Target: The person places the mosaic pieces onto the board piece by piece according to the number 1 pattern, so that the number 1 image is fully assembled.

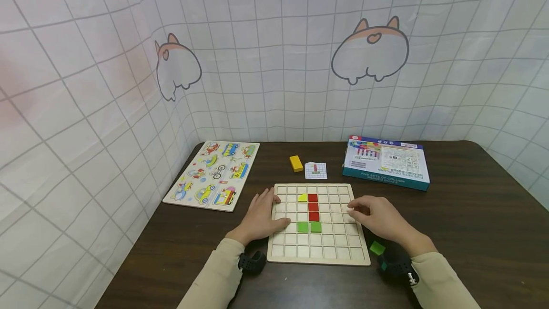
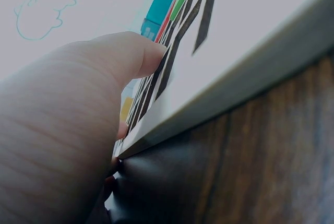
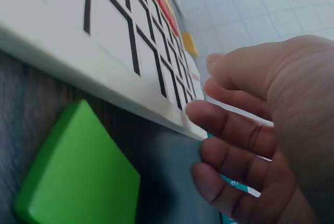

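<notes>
A pale wooden grid board [image 1: 319,254] lies in front of me. Three red squares [image 1: 313,207] form a column on it, with a yellow piece [image 1: 302,198] left of the top one and two green squares [image 1: 302,227] below. My left hand [image 1: 260,216] rests at the board's left edge, its thumb [image 2: 141,54] over the surface and its fingers spread along the side. By the right edge, my right hand [image 1: 379,216] has loosely bent fingers [image 3: 229,125] with nothing visible between them. A green block [image 3: 83,172] lies on the table beside the board, near the right wrist.
Behind the board are a yellow block [image 1: 296,163] and a small pattern card [image 1: 315,170]. A vehicle picture puzzle [image 1: 214,173] lies at the back left, and a flat teal-edged box [image 1: 386,162] at the back right. A gridded curtain [image 1: 274,85] hangs behind the dark table [image 1: 472,213].
</notes>
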`<state>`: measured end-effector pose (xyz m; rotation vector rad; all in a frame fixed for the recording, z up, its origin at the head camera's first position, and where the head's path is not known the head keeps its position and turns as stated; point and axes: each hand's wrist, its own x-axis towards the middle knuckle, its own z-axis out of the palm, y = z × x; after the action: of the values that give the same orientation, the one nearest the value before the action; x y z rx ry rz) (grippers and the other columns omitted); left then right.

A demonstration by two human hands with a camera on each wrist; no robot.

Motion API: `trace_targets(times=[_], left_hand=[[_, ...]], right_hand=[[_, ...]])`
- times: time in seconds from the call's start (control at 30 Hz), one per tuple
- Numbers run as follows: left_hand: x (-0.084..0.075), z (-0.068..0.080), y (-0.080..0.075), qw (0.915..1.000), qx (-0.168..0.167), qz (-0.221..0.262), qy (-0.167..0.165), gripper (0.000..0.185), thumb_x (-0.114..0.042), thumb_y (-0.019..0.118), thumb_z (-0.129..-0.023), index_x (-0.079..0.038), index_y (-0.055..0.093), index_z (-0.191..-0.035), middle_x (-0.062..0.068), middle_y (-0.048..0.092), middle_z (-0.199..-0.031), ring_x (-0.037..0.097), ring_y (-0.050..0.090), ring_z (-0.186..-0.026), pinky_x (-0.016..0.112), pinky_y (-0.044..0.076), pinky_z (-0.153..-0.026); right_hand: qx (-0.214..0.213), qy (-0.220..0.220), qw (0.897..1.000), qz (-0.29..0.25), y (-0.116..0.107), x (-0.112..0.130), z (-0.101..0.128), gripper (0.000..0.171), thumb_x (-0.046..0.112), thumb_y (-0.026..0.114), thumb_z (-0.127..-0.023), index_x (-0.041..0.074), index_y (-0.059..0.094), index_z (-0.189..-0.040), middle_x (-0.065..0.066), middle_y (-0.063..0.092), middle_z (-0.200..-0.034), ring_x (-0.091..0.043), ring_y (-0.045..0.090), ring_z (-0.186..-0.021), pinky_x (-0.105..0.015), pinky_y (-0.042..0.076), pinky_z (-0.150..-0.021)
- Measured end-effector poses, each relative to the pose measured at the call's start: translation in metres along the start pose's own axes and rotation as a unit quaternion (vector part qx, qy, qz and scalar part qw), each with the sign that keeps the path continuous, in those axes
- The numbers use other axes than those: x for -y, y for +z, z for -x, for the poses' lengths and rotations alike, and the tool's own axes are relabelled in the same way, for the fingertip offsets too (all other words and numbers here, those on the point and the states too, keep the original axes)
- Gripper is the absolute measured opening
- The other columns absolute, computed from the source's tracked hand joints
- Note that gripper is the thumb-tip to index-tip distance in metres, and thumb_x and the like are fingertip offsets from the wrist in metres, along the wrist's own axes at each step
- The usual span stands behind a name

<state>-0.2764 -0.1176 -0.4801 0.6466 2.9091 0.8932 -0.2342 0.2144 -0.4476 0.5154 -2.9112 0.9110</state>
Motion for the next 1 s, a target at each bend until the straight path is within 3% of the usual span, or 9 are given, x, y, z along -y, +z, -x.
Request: trace_targets(times=[0.43,0.67,1.0], left_hand=[[-0.002,0.0,-0.001,1.0,0.004,-0.003,-0.004,0.061,-0.048,0.066,-0.083,-0.008,0.05,-0.126,0.019,0.027,-0.157,0.033,0.018,-0.148,0.051,0.01,-0.12],[-0.002,0.0,0.0,1.0,0.004,-0.003,-0.005,0.06,-0.047,0.067,-0.083,-0.008,0.05,-0.125,0.02,0.026,-0.157,0.033,0.019,-0.148,0.051,0.01,-0.12],[-0.001,0.0,0.001,0.9999,0.005,-0.009,-0.009,0.059,-0.047,0.067,-0.083,-0.008,0.05,-0.125,0.018,0.024,-0.158,0.031,0.018,-0.148,0.049,0.009,-0.12]], right_hand=[[0.083,0.029,0.996,-0.005,-0.019,-0.018,0.009,0.012,0.028,0.07,-0.089,0.016,0.072,-0.095,0.007,0.066,-0.087,-0.013,0.052,-0.078,-0.032,0.047,-0.069],[0.142,0.018,0.989,-0.05,-0.028,-0.024,0.013,0.019,0.029,0.074,-0.086,0.013,0.07,-0.097,0.005,0.063,-0.084,-0.013,0.052,-0.075,-0.027,0.045,-0.063],[0.197,-0.023,0.978,-0.071,-0.033,-0.026,0.014,0.036,0.027,0.082,-0.075,0.013,0.066,-0.103,0.001,0.058,-0.092,-0.017,0.05,-0.085,-0.026,0.043,-0.068]])
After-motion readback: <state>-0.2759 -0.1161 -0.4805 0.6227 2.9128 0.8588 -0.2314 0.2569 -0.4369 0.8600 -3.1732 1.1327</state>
